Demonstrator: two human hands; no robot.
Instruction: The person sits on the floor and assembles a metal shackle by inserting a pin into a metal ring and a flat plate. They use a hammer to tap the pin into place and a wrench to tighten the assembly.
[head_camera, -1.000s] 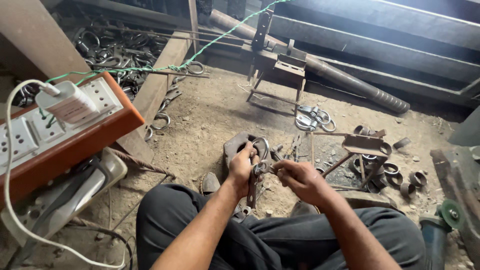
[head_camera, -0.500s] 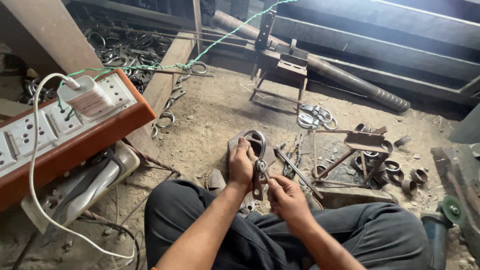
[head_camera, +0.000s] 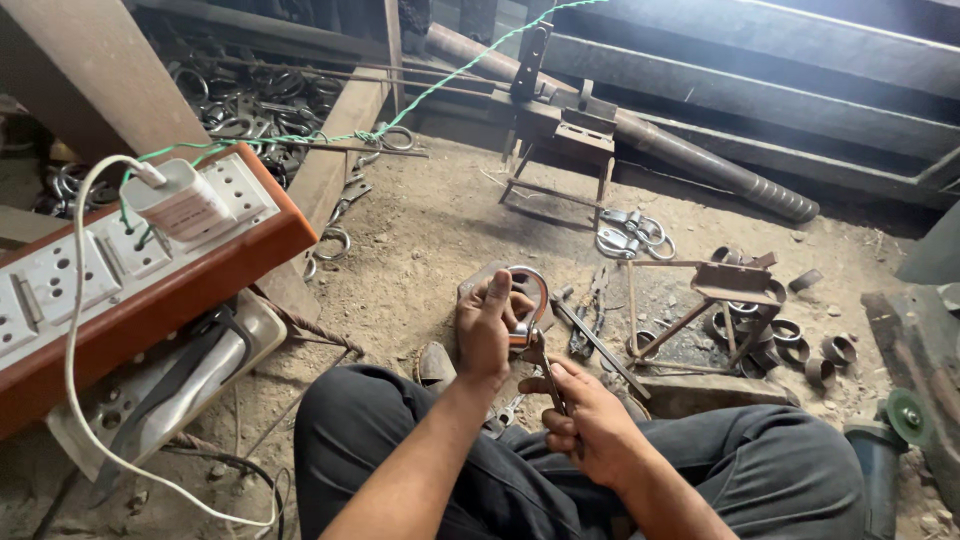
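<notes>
I sit cross-legged on a dusty workshop floor. My left hand (head_camera: 487, 328) grips a metal ring piece (head_camera: 530, 297) with a shiny round loop, held upright in front of my knees. My right hand (head_camera: 585, 420) is closed around a thin dark metal tool (head_camera: 547, 375) whose tip reaches up to the base of the ring piece. Both hands are close together above my dark trousers.
An orange power strip (head_camera: 130, 270) with a white charger plugged in hangs at the left. A small metal stand (head_camera: 715, 295), loose rings (head_camera: 630, 232), short pipe pieces (head_camera: 810, 350), a long steel rod (head_camera: 700, 165), a metal jig (head_camera: 560, 130) and a grinder (head_camera: 885, 440) lie around me.
My right hand has drawn back toward my lap with the thin tool, while my left hand has stayed on the ring piece. The view has shifted slightly.
</notes>
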